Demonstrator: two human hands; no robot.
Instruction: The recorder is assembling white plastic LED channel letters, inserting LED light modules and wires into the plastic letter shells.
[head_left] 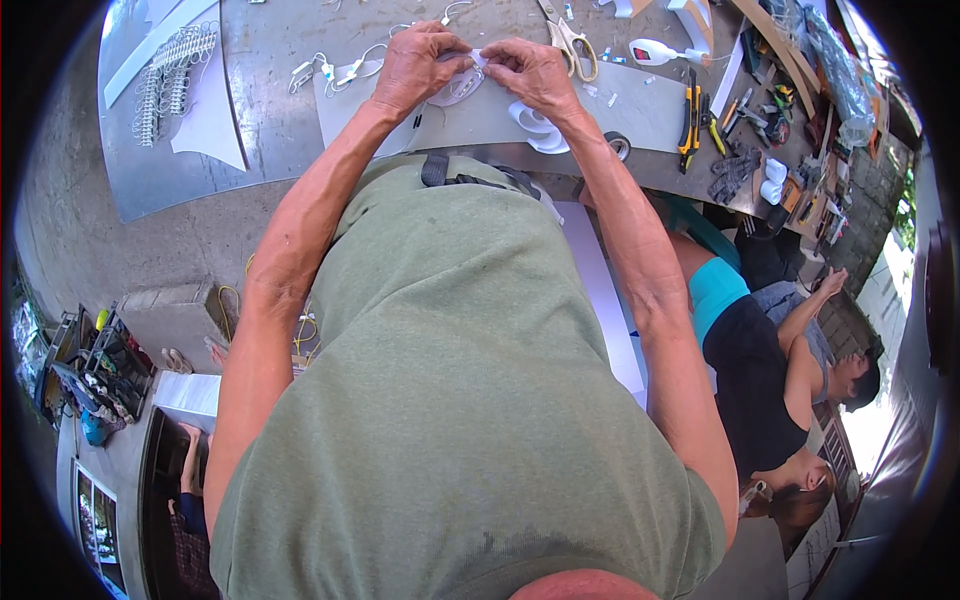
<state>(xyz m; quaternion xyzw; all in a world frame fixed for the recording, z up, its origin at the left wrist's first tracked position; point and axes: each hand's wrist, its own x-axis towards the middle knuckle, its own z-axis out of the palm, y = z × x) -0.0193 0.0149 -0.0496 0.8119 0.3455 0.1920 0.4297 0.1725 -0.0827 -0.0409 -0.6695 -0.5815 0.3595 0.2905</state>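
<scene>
My left hand (418,68) and my right hand (532,75) meet over the metal table with fingertips pinched close together. What they pinch is small and pale, too small to name. Just under the fingertips lies a translucent white curved piece (460,88). Left of my left hand, a thin white wire with small white modules (345,72) trails over the table. Scissors with cream handles (573,45) lie right beyond my right hand. Below that hand is another white curved shape (540,127), partly covered by my forearm.
A white-and-red squeeze bottle (655,50), yellow-black cutters (690,120), a tape roll (617,146) and a grey glove (735,173) lie to the right. Coiled module strings (178,80) rest on white sheet at the left. Two people (755,350) are close on my right.
</scene>
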